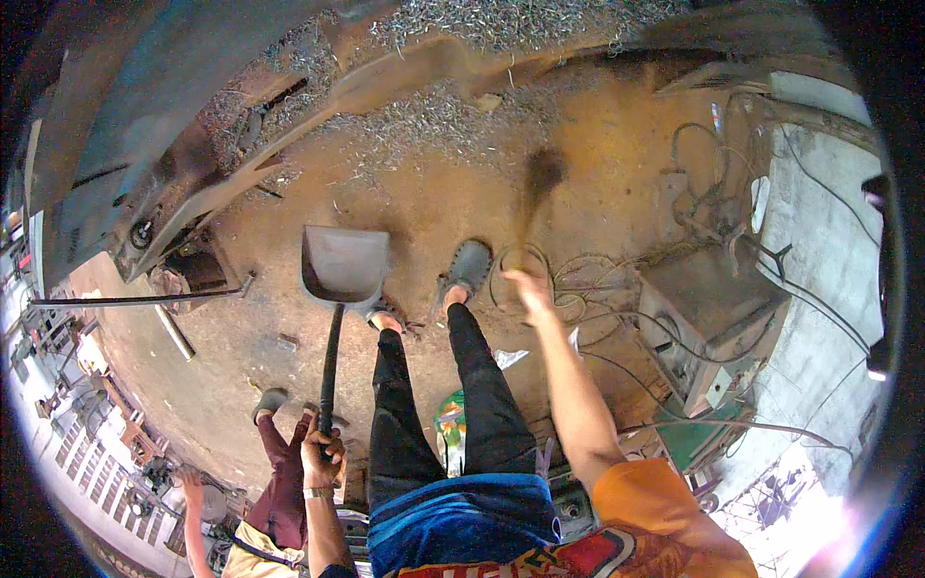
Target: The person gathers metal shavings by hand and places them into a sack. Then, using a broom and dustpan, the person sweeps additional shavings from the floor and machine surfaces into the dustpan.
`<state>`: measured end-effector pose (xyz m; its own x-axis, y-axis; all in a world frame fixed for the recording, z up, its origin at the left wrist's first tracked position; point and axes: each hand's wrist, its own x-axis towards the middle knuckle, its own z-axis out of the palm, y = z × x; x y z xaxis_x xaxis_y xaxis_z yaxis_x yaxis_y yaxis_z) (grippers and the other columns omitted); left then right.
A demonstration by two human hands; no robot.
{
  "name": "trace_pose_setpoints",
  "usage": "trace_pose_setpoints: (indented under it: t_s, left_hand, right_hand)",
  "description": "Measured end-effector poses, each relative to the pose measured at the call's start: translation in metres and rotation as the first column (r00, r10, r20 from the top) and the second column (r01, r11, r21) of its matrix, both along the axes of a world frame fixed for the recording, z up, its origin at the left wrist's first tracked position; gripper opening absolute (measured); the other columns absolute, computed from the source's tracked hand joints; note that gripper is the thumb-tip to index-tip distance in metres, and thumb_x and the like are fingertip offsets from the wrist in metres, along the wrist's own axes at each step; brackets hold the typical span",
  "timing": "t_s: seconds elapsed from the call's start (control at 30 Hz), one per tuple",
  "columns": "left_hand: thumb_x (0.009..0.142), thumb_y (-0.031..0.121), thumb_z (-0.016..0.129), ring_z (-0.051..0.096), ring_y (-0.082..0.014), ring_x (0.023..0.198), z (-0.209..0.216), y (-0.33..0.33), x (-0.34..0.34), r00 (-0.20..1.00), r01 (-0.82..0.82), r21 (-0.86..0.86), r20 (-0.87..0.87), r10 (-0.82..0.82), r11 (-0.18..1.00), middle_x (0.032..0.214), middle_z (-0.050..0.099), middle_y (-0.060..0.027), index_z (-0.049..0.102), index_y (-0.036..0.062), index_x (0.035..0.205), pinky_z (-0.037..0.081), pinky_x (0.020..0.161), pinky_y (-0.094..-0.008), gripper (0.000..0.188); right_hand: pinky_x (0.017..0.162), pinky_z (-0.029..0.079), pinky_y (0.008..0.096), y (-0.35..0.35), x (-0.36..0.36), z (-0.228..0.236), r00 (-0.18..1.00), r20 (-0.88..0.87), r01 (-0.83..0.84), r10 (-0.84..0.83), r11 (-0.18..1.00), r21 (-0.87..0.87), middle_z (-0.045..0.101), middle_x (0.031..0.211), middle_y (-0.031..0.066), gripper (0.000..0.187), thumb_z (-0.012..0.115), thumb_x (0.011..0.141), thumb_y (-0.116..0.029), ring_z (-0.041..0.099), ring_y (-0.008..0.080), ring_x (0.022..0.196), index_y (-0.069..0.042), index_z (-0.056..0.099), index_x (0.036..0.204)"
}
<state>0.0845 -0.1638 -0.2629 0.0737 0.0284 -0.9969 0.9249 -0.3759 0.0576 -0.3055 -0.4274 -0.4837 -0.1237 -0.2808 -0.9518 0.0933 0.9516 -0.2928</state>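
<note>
I have the left hand [323, 455] with its grip wrapped around the long black handle [332, 371] of a dustpan [345, 262]; the pan is ahead of the wearer's feet, mouth facing away, and I can't tell whether it touches the floor [260, 332]. The right hand [528, 297] reaches forward, its grip closed on a brush [525, 226] (the dark bristles [545, 170] are only a blur on my feed), apart from the pan and beyond the right shoe [470, 264]. Curly metal shavings [434, 120] lie farther ahead. Looped cables [570, 306] and a metal box [713, 294] are to my right; another person [279, 472] is at lower left.
</note>
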Motion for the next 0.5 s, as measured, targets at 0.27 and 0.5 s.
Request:
trace_pose_setpoints:
  t_s: [0.27, 0.5]
  left_hand:
    - [0.071, -0.002, 0.047, 0.038, -0.0094, 0.045, 0.017, 0.019, 0.027, 0.998, 0.052, -0.04, 0.046, -0.05, 0.998, 0.071, 0.045, -0.0044, 0.037, 0.0207, 0.142, 0.031, 0.038, -0.0232, 0.076]
    - [0.07, -0.003, 0.046, 0.036, -0.0094, 0.043, -0.005, 0.052, 0.064, 0.999, -0.029, -0.177, -0.024, 0.025, 0.984, 0.073, 0.045, -0.0034, 0.039, 0.0171, 0.14, 0.028, 0.034, -0.0229, 0.073]
  right_hand:
    - [0.054, 0.055, 0.0345, 0.045, 0.088, 0.073, 0.882, 0.449, 0.028, -0.141, 0.968, 0.249, 0.061, 0.079, 0.0082, 0.034, 0.066, 0.085, -0.021, 0.062, 0.0199, 0.063, -0.009, 0.055, 0.115]
    - [0.049, 0.045, 0.031, 0.083, 0.017, 0.172, 0.955, 0.261, -0.168, 0.144, 0.983, 0.069, 0.054, 0.08, 0.0084, 0.028, 0.056, 0.09, -0.026, 0.05, 0.0158, 0.058, -0.008, 0.05, 0.11]
